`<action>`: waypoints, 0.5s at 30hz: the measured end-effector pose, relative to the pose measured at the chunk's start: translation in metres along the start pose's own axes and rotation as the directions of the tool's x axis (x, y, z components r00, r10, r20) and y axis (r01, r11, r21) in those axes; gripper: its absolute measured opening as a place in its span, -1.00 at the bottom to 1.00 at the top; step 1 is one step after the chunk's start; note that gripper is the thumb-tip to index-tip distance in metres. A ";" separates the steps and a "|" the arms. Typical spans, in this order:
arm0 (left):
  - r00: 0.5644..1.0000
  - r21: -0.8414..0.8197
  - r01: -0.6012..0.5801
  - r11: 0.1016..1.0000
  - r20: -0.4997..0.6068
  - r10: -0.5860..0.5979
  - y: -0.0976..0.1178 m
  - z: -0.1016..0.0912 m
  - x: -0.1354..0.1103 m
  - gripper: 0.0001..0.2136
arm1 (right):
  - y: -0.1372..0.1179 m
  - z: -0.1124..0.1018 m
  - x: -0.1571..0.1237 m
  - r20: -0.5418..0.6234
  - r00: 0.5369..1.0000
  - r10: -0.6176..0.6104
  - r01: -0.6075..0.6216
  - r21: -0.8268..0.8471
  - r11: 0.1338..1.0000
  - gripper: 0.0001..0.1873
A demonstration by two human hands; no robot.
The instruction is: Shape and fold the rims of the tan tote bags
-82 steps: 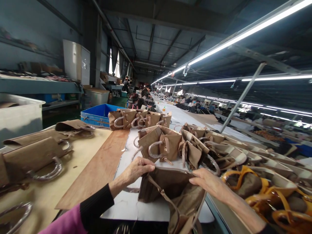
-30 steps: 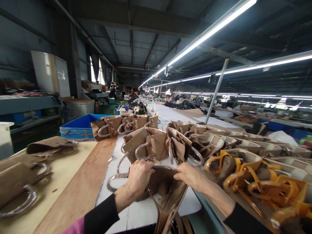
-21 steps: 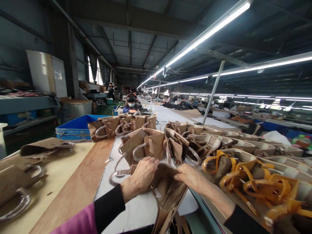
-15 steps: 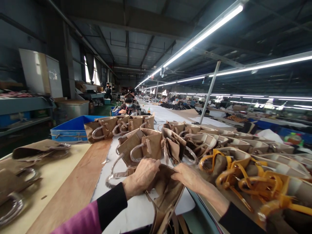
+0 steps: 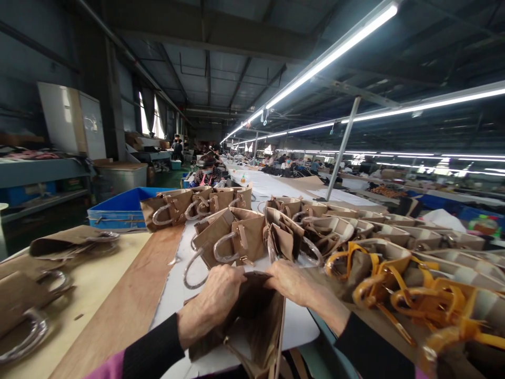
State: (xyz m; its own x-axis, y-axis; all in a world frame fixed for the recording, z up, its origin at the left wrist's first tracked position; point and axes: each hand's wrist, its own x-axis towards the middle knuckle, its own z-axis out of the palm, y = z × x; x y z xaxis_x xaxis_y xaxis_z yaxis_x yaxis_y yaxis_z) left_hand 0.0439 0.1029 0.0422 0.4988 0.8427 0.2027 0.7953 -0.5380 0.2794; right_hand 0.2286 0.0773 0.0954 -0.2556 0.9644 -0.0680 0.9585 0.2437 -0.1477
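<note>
At the worktop's (image 5: 173,302) near edge my left hand (image 5: 219,295) and right hand (image 5: 290,281) pinch the open rim of a brown bag (image 5: 252,326), which looks soft, floppy and probably light, so best held there.

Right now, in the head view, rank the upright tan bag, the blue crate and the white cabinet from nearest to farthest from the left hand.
1. Upright tan bag: straight ahead, just beyond the left hand gripping the dark brown bag.
2. Blue crate: farther back, off to the left.
3. White cabinet: farthest, by the far-left wall.
</note>
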 end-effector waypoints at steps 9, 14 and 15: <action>0.997 -0.014 -0.075 0.997 0.015 0.075 0.007 -0.012 0.003 -0.88 | 0.001 0.016 0.014 -0.029 0.999 -0.038 0.037 -0.009 0.999 -0.81; 0.997 0.109 -0.021 0.994 0.071 0.013 0.017 -0.014 0.016 -0.86 | 0.004 0.019 0.015 -0.046 0.999 -0.022 0.021 -0.013 1.000 -0.79; 0.996 0.124 -0.016 0.992 0.089 0.005 0.017 -0.013 0.019 -0.84 | 0.004 0.019 0.015 -0.045 0.999 -0.020 0.019 -0.012 1.000 -0.79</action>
State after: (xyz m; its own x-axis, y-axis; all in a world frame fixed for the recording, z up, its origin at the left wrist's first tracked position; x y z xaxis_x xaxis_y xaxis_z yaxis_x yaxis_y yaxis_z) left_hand 0.0624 0.1091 0.0635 0.5317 0.8385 0.1194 0.8238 -0.5447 0.1571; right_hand 0.2263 0.0913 0.0751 -0.2687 0.9630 -0.0201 0.9548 0.2636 -0.1371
